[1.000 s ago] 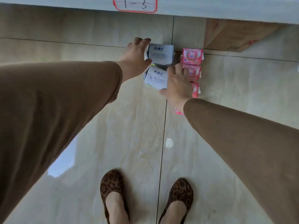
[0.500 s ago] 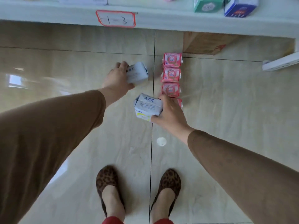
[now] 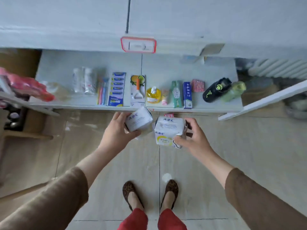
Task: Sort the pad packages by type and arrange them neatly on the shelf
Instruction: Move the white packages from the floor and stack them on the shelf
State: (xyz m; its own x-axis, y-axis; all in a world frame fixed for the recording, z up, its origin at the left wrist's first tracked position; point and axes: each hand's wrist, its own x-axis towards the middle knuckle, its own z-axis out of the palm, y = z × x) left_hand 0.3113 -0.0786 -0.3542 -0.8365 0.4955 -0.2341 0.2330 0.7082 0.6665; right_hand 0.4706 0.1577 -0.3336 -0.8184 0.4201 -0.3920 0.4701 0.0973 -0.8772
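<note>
white packs (image 3: 138, 121) lettered blue in my hands, my sleeves (image 3: 265, 201) brown, shoes (image 3: 131, 195) leopard-spotted, trousers (image 3: 171, 219) red.

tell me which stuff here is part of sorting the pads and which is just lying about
Job:
- white ABC pack, held by left hand
- white ABC pack, held by right hand
- pink pad pack on the floor
- shelf

Lying about:
- toothbrushes
- peeler
- yellow soap bottle
- toothpaste boxes
- black bottle

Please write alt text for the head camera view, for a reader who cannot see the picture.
A person standing before a low white shelf holds one white ABC pad package in each hand: left hand on the left package, right hand on the right package. Toothbrushes, toothpaste boxes and bottles lie on the shelf.
</note>
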